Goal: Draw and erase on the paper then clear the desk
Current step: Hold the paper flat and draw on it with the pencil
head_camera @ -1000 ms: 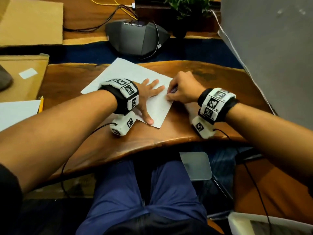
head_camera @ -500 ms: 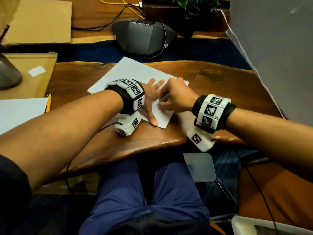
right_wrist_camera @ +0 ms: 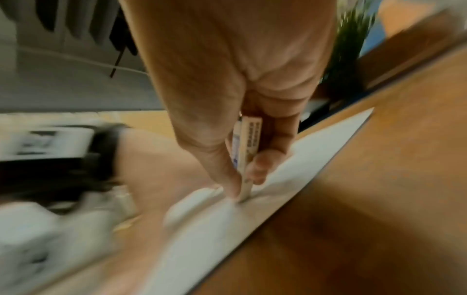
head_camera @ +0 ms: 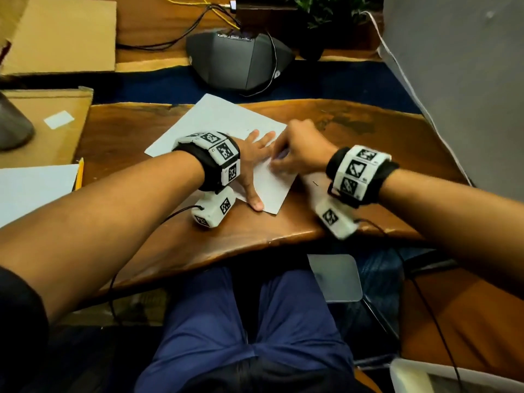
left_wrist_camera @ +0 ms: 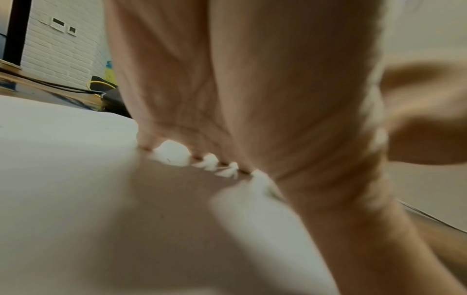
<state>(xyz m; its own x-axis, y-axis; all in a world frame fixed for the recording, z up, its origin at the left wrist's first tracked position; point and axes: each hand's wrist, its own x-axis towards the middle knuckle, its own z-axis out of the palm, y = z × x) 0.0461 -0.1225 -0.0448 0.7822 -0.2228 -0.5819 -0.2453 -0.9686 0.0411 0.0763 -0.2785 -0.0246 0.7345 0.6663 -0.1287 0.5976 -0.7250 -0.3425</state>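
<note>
A white sheet of paper (head_camera: 221, 120) lies askew on the brown wooden desk (head_camera: 127, 137). My left hand (head_camera: 255, 157) lies flat on it, fingers spread and thumb near the sheet's front corner; the left wrist view shows the fingertips (left_wrist_camera: 146, 139) pressing the paper (left_wrist_camera: 50, 159). Just to its right, my right hand (head_camera: 295, 157) pinches a small white eraser (right_wrist_camera: 248, 151) in a printed sleeve between thumb and fingers. The eraser's lower edge touches the paper (right_wrist_camera: 303, 155) near the sheet's right edge. Any marks under the hands are hidden.
A yellow pencil (head_camera: 80, 173) lies beside a second white sheet (head_camera: 34, 188) at the left. A dark grey conference speaker (head_camera: 241, 63) with cables sits behind the paper, cardboard (head_camera: 56, 35) at the back left, a plant (head_camera: 326, 7) behind, a grey panel (head_camera: 467, 80) on the right.
My right hand has slid left across the paper with the eraser, closing up on the left hand's fingers. The left hand has stayed flat on the sheet.
</note>
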